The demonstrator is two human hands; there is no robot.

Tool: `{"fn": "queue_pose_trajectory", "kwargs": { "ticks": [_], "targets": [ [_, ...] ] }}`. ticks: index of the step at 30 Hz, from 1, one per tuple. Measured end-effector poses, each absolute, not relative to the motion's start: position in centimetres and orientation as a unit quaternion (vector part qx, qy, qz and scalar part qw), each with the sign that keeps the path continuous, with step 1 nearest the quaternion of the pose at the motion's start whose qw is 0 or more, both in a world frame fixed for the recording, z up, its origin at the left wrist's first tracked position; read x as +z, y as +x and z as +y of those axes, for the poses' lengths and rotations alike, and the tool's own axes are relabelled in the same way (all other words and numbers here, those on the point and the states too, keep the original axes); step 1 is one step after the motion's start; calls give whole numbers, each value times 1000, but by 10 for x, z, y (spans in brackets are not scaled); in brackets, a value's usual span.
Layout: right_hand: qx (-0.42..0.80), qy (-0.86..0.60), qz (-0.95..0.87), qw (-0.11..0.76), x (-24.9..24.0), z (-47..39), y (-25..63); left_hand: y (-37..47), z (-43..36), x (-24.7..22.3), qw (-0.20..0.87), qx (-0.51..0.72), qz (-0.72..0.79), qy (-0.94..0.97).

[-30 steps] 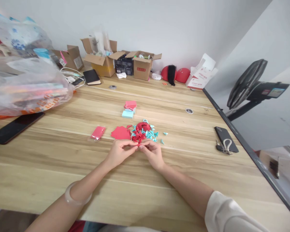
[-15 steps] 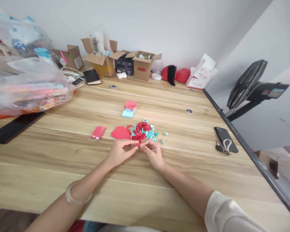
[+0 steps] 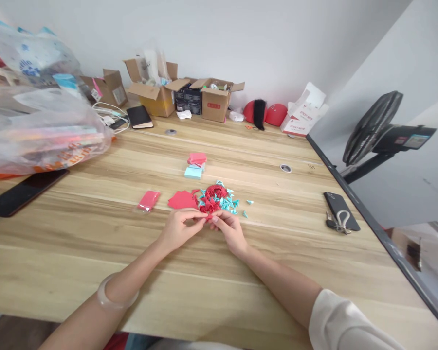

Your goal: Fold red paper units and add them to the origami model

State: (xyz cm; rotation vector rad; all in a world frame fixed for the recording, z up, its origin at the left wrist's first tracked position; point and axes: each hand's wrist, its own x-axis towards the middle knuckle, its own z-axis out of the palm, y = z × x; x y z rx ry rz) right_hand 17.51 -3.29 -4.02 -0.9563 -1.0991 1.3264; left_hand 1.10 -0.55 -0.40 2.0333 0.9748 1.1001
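Between the fingertips of both hands is a small piece of red paper (image 3: 209, 217), partly covered by the fingers. My left hand (image 3: 182, 228) pinches it from the left, and my right hand (image 3: 230, 231) grips its other end. Just beyond them lies a heap of folded red paper pieces (image 3: 209, 204). A ring of joined red folded paper (image 3: 216, 191) rests behind that heap. Light-blue folded paper triangles (image 3: 229, 204) are scattered around it. Flat red paper sheets (image 3: 183, 200) are spread to the left of the heap.
A wrapped red paper pack (image 3: 148, 200) lies left, and red and blue paper stacks (image 3: 194, 171) farther back. A phone with keys (image 3: 341, 211) is at the right. Plastic bags (image 3: 47, 129) fill the left side; open cardboard boxes (image 3: 215, 103) line the wall. A fan (image 3: 374, 131) stands beyond the right edge.
The fingertips have shifted slightly around the red paper, and more of it shows between them. The surrounding things stay where they were.
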Motion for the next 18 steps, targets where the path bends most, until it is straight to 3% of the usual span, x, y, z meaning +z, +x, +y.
{"fn": "queue_pose_trajectory", "kwargs": {
  "ticks": [18],
  "targets": [
    [602, -373, -428, 561, -41, -33, 173, 9, -5, -10, 379, 388, 378, 750]
  ]
}}
